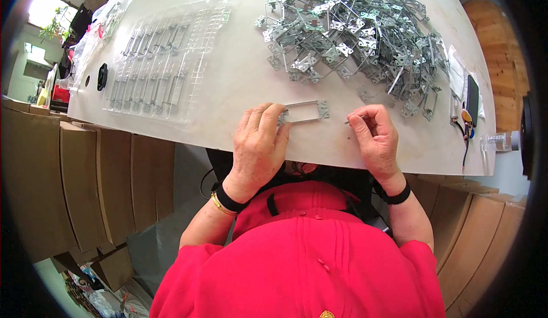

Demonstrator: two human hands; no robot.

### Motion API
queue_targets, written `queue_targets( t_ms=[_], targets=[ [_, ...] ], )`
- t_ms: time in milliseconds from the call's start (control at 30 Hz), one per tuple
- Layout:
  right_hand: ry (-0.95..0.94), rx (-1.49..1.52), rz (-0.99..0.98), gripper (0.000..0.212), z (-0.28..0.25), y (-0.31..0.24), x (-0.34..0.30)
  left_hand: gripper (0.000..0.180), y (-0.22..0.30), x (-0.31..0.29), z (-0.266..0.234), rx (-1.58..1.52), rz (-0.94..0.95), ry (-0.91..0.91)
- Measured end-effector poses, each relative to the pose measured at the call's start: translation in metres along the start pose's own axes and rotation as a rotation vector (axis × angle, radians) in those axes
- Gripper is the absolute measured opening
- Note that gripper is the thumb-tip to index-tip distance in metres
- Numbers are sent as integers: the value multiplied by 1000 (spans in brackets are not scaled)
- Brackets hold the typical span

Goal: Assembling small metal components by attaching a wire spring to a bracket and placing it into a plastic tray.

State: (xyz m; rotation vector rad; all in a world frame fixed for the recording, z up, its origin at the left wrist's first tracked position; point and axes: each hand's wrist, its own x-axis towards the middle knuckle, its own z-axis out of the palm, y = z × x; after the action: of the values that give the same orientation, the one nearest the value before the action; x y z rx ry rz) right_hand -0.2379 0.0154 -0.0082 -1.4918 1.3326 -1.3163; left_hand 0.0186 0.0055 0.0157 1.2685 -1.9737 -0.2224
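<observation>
My left hand (258, 141) is closed on one end of a flat rectangular metal frame bracket (323, 109), which lies on or just over the table near its front edge. The bracket has two long thin sides and a wider plate with holes at its right end. To the right, apart from the bracket, my right hand (378, 138) pinches a small thin grey piece (355, 120) between thumb and fingers; its kind is too small to make out. Beyond both hands rises a large heap of similar metal brackets (342, 38).
At the left lies a clear plastic tray (197, 69) with rows of metal parts. A black oval object (102, 77) sits beside it. A phone (472, 101), a cord and a clear bottle (498, 142) are at the table's right edge. Cardboard boxes (80, 181) stand below left.
</observation>
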Motion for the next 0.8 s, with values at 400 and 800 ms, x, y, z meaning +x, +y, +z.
queue_targets(
  t_ms=[400,800],
  targets=[
    [-14,-6,8,13,-1,-1,0,40,-2,1,3,93,48,-111],
    [4,-11,-12,13,1,-3,0,44,9,-7,-8,38,132,-250]
  ],
)
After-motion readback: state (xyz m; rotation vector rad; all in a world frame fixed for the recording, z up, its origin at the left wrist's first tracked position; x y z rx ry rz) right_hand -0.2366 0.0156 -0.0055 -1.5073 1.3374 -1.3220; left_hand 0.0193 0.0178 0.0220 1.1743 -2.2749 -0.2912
